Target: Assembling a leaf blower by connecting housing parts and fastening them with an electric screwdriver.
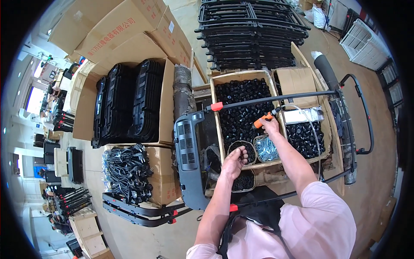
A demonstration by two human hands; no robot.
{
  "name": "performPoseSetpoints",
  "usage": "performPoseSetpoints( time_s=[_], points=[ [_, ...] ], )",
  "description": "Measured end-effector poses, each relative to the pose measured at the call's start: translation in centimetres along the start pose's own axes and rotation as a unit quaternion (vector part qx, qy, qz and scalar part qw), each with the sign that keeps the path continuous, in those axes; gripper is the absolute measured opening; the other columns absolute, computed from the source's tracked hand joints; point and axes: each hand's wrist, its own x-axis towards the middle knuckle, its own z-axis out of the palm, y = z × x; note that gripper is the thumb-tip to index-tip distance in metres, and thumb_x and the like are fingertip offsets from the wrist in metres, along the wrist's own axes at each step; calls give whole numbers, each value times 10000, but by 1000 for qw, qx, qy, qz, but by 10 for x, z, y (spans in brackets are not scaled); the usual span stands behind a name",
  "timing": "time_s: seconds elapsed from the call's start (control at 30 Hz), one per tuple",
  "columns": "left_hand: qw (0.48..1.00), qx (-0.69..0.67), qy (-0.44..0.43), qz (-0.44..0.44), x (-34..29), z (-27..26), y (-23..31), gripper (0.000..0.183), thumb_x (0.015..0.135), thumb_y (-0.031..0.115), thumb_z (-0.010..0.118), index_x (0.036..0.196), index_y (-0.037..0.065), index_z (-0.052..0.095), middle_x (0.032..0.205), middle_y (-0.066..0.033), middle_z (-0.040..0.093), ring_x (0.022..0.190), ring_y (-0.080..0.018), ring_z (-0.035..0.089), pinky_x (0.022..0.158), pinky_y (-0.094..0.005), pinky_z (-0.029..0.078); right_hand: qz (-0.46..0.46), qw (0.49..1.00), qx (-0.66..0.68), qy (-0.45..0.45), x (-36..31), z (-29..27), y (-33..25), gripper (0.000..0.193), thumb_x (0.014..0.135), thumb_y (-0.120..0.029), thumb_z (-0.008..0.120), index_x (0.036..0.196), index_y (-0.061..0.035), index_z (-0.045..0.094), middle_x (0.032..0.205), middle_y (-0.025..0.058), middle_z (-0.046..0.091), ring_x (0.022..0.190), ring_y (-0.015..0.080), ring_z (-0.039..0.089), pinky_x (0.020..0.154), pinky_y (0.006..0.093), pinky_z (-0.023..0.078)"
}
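Observation:
My right hand (271, 126) is wrapped round an orange air screwdriver (262, 121), held above a divided wooden box; a clear hose (308, 120) runs from the tool. Close to a small round tub of black screws (241, 146), my left hand (233, 165) is closed with its fingertips together; whatever it pinches is too small or hidden. Beneath both arms lies a black tubular frame (276, 99) with red end pieces, joined at the left to a dark vented panel (188, 151). Silver screws (266, 149) fill a compartment between my hands.
Black round caps (241, 101) fill the large compartment, and more black parts (304, 140) lie at its right. A carton of black panels (133, 101) and bundled power cords (127, 172) stand left. Stacked black frames (254, 34) rise at the back. White racks (365, 45) stand far right.

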Motion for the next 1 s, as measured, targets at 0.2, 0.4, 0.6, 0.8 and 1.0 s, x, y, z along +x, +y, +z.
performPoseSetpoints(
  time_s=[0.2, 0.4, 0.6, 0.8, 1.0],
  points=[
    [995, 90, 17, 34, -39, -9, -14, 261, 1060, 258, 673, 1248, 79, 702, 924, 4, 704, 791, -97, 645, 685, -252, 531, -232, 971, -40, 38, -24, 45, 9, 543, 794, -313, 872, 1233, -80, 653, 1095, 154, 755, 1044, 321, 729, 954, 420, 539],
    [994, 21, 79, 71, -61, -9, -26, 267, 1079, 237, 637, 1250, 38, 682, 1000, -46, 723, 825, -125, 686, 705, -272, 593, -249, 957, -138, -57, -22, 44, -16, 573, 797, -299, 879, 1267, -73, 641, 1108, 145, 745, 1039, 297, 721, 967, 392, 541],
    [995, -59, 67, 50, -53, -16, -25, 274, 1082, 294, 628, 1220, 67, 693, 980, -22, 722, 810, -125, 680, 710, -266, 586, -203, 961, -171, -76, -31, 30, -28, 565, 797, -268, 891, 1281, -78, 670, 1076, 97, 754, 1006, 215, 708, 966, 356, 539],
    [990, -96, 96, 48, -37, -17, -3, 299, 1090, 374, 598, 1159, 105, 708, 917, 14, 676, 776, -120, 604, 695, -269, 513, -296, 939, -132, -111, -103, -10, -76, 492, 838, -179, 866, 1283, -80, 683, 1123, 66, 756, 1033, 138, 696, 948, 324, 559],
    [971, -222, 62, 62, -14, -32, 31, 278, 1104, 344, 574, 1156, 109, 714, 902, 20, 684, 759, -122, 633, 659, -259, 548, -326, 906, 71, -260, -211, 4, -120, 573, 878, -102, 816, 1376, 32, 566, 1240, 161, 737, 1173, 221, 690, 1060, 374, 552]
  ],
)
